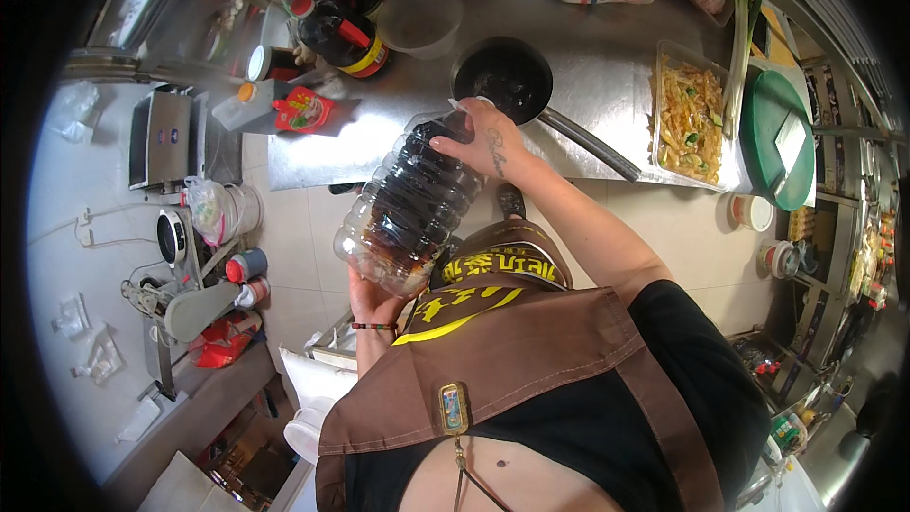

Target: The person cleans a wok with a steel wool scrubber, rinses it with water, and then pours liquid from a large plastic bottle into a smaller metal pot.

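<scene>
A large see-through plastic bottle (419, 192) with ribbed sides, partly filled with dark liquid, is tilted in front of my apron. My right hand (490, 131) grips its upper end, with thumb and fingers around the neck. From beneath, my left hand (377, 299) supports the bottle's base; some of its fingers are hidden. The bottle's mouth is covered by my right hand and points towards a round black pan (502, 75). That pan has a long metal handle (590, 144) and sits on the steel worktop (590, 50). Shiny dark patches show inside it, but any pouring stream is hidden.
Right of the pan, a plastic tray of noodle-like food (688, 121) stands beside a green round board (771, 135) with a cleaver (789, 146) on it. Leftward are a dark sauce bottle (338, 32), a red pouch (303, 110) and a plastic tub (421, 18).
</scene>
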The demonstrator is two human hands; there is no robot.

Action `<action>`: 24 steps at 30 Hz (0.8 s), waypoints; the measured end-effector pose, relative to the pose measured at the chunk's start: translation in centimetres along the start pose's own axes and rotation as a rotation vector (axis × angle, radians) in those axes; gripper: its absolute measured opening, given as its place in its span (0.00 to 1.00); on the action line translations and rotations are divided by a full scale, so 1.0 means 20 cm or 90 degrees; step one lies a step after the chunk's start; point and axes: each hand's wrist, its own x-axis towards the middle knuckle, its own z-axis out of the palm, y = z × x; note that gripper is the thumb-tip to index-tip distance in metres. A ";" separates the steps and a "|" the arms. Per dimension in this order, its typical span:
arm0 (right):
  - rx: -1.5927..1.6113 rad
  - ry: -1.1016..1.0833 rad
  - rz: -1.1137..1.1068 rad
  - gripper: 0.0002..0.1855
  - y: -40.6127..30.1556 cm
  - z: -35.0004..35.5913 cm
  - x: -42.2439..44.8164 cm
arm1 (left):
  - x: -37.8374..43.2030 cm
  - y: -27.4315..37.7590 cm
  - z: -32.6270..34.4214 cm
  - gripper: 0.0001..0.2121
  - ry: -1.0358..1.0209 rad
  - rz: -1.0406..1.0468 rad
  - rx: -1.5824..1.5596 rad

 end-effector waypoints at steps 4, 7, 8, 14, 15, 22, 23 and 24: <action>0.004 0.012 -0.009 0.42 0.01 0.01 0.00 | -0.01 0.01 0.00 0.31 0.004 -0.006 0.001; 0.012 0.012 -0.004 0.42 0.01 0.01 0.00 | -0.01 0.01 -0.01 0.31 0.018 -0.003 0.020; 0.014 0.009 -0.002 0.42 0.01 0.01 -0.01 | -0.01 0.01 0.00 0.31 0.031 -0.002 0.020; 0.015 0.015 -0.012 0.42 0.02 0.00 -0.01 | 0.00 0.00 0.00 0.32 0.012 -0.004 0.005; 0.015 0.011 -0.010 0.42 0.02 0.00 -0.01 | 0.00 0.00 -0.01 0.32 0.013 0.000 0.005; 0.015 0.011 -0.013 0.43 0.03 0.01 -0.01 | -0.01 0.00 -0.02 0.30 -0.032 0.010 -0.008; 0.017 0.010 -0.013 0.43 0.03 0.00 -0.01 | -0.01 0.00 -0.02 0.29 -0.033 0.006 -0.010; 0.018 0.009 -0.013 0.43 0.03 0.00 0.00 | -0.01 0.00 -0.03 0.29 -0.034 0.002 -0.010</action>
